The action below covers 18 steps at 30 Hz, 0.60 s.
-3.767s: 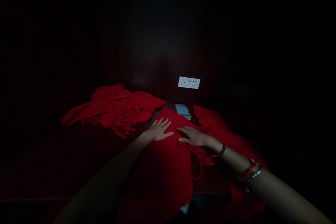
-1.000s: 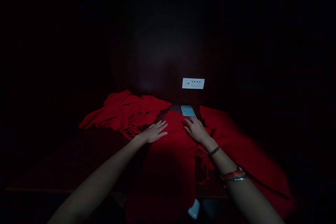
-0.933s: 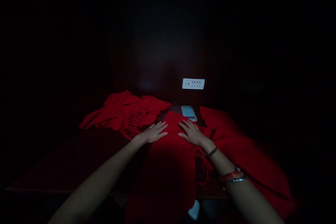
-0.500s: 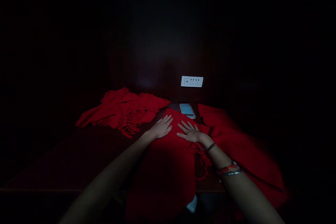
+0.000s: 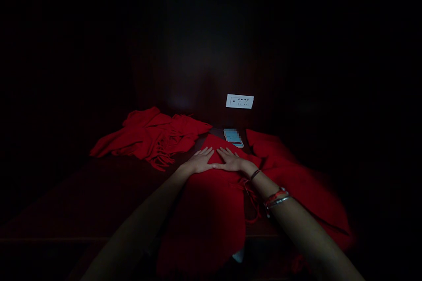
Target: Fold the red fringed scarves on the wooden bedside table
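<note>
A red scarf (image 5: 211,202) lies lengthwise on the dark table, its near end hanging over the front edge. My left hand (image 5: 201,161) rests flat on its far part, fingers stretched out, with a ring on one finger. Beside it my right hand (image 5: 231,161) also lies flat on the cloth, fingers spread, its thumb close to or touching the left hand. Dark, red and silvery bands circle my right forearm. Some red fringe (image 5: 251,199) shows under the right wrist.
A crumpled fringed red cloth (image 5: 148,136) lies at the back left. More red cloth (image 5: 296,180) spreads to the right past the table's edge. A phone (image 5: 233,138) with a lit screen lies behind my hands. A white socket plate (image 5: 240,101) is on the dark wall.
My right hand has slid left over the scarf, up to my left hand. The left hand stays nearly in place. The view has shifted slightly.
</note>
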Available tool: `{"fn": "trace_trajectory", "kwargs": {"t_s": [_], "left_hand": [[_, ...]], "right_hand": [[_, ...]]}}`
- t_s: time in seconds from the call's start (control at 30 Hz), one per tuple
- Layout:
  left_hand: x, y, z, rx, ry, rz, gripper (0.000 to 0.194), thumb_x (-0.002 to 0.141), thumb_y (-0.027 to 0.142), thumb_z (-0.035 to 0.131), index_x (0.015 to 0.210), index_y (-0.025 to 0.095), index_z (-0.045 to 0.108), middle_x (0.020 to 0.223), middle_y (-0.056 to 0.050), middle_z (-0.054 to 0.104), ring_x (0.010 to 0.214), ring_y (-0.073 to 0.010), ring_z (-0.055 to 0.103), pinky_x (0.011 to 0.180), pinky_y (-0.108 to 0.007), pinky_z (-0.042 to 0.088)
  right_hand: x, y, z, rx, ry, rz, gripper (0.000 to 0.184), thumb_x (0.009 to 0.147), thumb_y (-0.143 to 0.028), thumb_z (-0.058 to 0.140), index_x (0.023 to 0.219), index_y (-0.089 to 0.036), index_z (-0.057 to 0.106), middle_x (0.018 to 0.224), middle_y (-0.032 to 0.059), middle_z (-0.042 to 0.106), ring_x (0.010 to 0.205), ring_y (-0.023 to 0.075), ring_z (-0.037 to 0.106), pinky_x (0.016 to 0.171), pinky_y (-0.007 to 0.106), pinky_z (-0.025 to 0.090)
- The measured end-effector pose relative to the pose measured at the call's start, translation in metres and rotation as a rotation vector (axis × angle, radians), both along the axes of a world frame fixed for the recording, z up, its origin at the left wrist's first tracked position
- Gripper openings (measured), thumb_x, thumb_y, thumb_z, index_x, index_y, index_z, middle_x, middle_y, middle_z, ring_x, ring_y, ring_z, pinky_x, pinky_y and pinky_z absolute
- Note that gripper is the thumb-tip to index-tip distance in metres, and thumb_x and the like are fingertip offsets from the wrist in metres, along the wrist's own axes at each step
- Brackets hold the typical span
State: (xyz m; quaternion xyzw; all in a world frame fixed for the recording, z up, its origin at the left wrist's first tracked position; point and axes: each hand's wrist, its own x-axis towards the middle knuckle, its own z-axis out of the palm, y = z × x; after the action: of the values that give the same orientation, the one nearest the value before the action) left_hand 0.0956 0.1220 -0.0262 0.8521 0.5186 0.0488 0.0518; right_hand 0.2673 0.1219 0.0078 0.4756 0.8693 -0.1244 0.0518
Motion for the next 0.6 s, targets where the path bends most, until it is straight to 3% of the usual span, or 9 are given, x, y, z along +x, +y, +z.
{"fn": "trace_trajectory", "kwargs": {"t_s": [0.17,0.37,0.47,0.53,0.6], "left_hand": [[-0.011,0.000,0.002,-0.028,0.008,0.123,0.049,0.083,0.038,0.012,0.129,0.019,0.015,0.135,-0.001,0.010,0.122,-0.0202,0.006,0.096,-0.040,0.013],[-0.010,-0.002,0.009,-0.081,0.001,0.185,0.052,0.081,0.041,0.015,0.129,0.021,0.013,0.135,0.001,0.007,0.122,-0.0225,0.003,0.095,-0.044,0.011],[-0.012,0.001,0.006,-0.040,-0.011,0.165,0.054,0.081,0.041,0.016,0.129,0.018,0.011,0.135,0.000,0.005,0.122,-0.0221,0.003,0.096,-0.044,0.011],[-0.014,0.002,0.003,-0.034,0.002,0.154,0.053,0.081,0.037,0.015,0.129,0.016,0.010,0.135,-0.002,0.005,0.122,-0.0212,0.003,0.096,-0.043,0.011],[-0.016,0.003,0.001,-0.037,0.021,0.148,0.053,0.080,0.035,0.015,0.129,0.014,0.010,0.135,-0.003,0.005,0.122,-0.0207,0.004,0.096,-0.043,0.012]], "right_hand": [[0.016,-0.004,-0.006,-0.048,-0.021,0.077,0.088,0.064,-0.070,0.023,0.130,-0.016,-0.001,0.135,0.0037,-0.006,0.121,0.0225,-0.009,0.097,0.042,-0.002],[0.024,-0.002,0.017,-0.123,-0.056,0.045,0.097,0.060,-0.072,0.030,0.130,-0.009,0.003,0.135,0.0095,-0.001,0.122,0.0227,-0.002,0.099,0.036,0.005],[0.004,0.020,0.020,0.049,0.079,0.045,0.085,0.069,-0.066,0.020,0.129,-0.006,0.011,0.135,0.0115,0.007,0.122,0.0194,0.002,0.099,0.031,0.007],[-0.015,0.036,0.014,0.172,0.143,0.043,0.076,0.074,-0.061,0.016,0.129,-0.009,0.013,0.135,0.0093,0.008,0.122,0.0192,0.001,0.099,0.033,0.007],[-0.029,0.046,0.003,0.193,0.140,0.057,0.069,0.076,-0.058,0.015,0.129,-0.015,0.014,0.135,0.0060,0.009,0.122,0.0205,0.001,0.098,0.037,0.007]]}}
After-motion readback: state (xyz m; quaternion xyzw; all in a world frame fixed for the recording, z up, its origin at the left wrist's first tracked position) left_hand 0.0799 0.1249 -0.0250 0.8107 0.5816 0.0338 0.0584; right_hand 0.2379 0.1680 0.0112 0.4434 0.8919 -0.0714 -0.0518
